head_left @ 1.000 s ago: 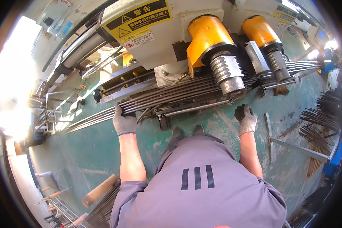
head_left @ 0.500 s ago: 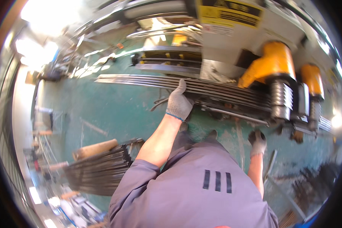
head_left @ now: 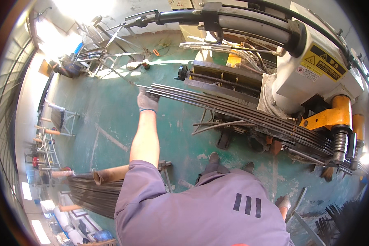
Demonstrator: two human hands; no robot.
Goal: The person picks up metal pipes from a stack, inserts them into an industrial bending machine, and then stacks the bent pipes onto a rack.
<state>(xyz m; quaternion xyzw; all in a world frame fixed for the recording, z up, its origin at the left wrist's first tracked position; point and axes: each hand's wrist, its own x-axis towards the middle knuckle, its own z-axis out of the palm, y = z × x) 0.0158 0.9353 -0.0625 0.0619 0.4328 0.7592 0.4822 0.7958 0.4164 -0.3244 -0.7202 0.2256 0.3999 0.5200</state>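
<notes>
My left hand [head_left: 147, 101], in a light knit glove, reaches out at the far left ends of several long thin metal rods [head_left: 217, 105]. Its fingers are closed round the end of one rod, which pokes out past the glove. The rods run side by side to the right, into the machine with orange arms [head_left: 330, 117] and ribbed metal rollers [head_left: 340, 145]. Low at the right of my body is my gloved right hand [head_left: 283, 202], away from the rods; its fingers are too hidden to read.
A white machine body [head_left: 293, 88] with warning labels stands behind the rods. Dark bars [head_left: 94, 192] and a cardboard tube [head_left: 110, 174] lie on a stand at left. More dark rods [head_left: 342, 217] are at lower right. Loose hoses [head_left: 221, 125] hang below the rods.
My left hand has moved left and away from me, from the middle of the rods to their ends. My right hand has dropped back toward my side. The view has turned.
</notes>
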